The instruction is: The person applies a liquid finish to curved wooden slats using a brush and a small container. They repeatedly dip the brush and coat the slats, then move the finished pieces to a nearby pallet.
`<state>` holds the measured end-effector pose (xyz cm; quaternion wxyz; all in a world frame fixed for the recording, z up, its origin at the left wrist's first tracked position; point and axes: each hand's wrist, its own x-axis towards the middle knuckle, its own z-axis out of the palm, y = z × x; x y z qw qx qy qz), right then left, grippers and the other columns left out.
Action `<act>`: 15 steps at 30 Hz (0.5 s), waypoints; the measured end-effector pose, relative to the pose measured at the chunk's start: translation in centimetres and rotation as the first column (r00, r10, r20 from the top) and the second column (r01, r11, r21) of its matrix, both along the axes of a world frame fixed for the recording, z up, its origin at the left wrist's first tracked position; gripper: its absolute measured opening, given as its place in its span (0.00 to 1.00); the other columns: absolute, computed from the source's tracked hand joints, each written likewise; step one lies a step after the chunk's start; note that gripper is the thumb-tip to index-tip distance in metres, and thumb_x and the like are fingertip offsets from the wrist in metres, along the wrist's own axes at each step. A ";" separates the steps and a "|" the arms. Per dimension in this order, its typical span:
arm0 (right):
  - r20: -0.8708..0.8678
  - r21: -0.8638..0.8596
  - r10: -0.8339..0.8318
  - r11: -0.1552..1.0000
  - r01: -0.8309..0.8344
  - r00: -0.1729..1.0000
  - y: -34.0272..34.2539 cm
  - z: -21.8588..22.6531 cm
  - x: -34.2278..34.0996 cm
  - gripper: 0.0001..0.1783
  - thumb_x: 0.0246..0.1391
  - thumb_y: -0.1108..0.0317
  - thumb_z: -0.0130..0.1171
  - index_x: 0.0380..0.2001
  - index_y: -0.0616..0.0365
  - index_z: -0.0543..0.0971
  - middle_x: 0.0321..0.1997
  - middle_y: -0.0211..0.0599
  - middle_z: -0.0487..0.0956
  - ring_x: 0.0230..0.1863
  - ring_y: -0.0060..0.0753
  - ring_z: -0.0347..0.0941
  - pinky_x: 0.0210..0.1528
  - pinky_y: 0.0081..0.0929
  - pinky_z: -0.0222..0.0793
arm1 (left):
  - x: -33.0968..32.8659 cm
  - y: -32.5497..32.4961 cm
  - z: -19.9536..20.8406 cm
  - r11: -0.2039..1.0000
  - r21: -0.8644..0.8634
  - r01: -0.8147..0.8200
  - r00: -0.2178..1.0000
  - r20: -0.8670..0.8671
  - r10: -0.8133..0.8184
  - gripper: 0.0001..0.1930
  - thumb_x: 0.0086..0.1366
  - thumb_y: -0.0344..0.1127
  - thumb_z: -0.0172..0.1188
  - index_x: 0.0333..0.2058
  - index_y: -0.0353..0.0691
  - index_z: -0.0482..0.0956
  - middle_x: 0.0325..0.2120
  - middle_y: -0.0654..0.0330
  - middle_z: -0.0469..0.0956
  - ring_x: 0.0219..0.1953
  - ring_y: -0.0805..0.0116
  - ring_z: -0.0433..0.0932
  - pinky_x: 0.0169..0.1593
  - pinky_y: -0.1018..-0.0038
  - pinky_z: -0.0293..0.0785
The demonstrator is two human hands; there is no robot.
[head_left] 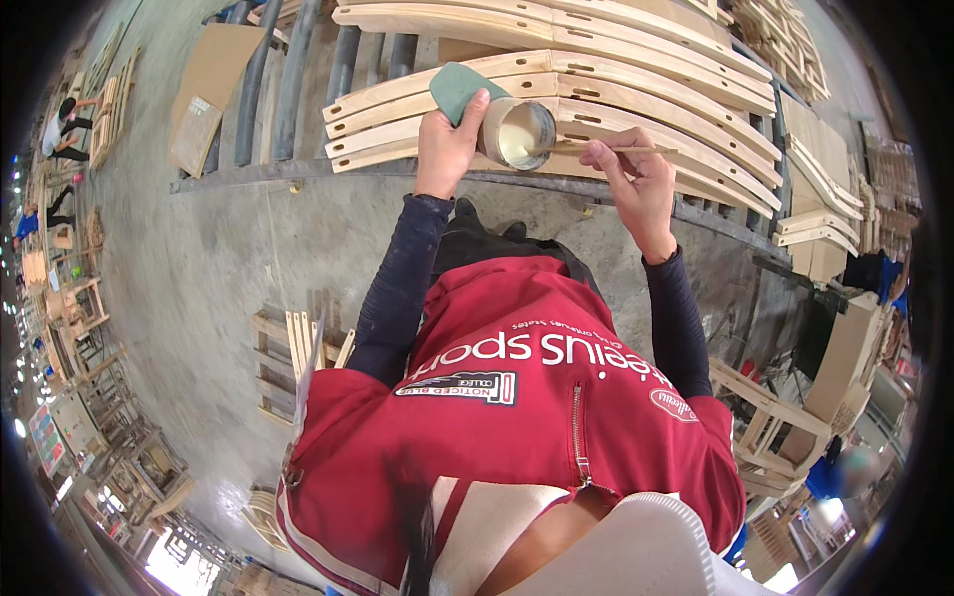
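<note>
Cream paste (516,141) sits in the cup (491,127), held over the near boards (646,99). The left hand (444,157) is clamped on the cup, its thumb against a green pad (461,87); its other fingers are mostly hidden. The right hand (638,187) pinches a stick (571,150) that reaches the cup's mouth. Stirring or scooping seems under way; which boards are done or left, I cannot tell.
</note>
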<state>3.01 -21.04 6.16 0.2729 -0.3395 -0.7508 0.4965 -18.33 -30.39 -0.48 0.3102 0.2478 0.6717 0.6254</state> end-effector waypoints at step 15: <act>-0.198 -0.159 -0.037 0.987 0.005 0.979 -0.6 -0.4 2.1 0.09 0.59 0.71 0.60 0.33 0.69 0.78 0.34 0.37 0.81 0.36 0.29 0.82 0.39 0.21 0.77 | 2.8 -1.9 1.4 0.998 -0.011 -0.056 0.998 -0.040 0.055 0.22 0.66 0.49 0.60 0.32 0.30 0.83 0.20 0.62 0.79 0.22 0.78 0.75 0.27 0.76 0.71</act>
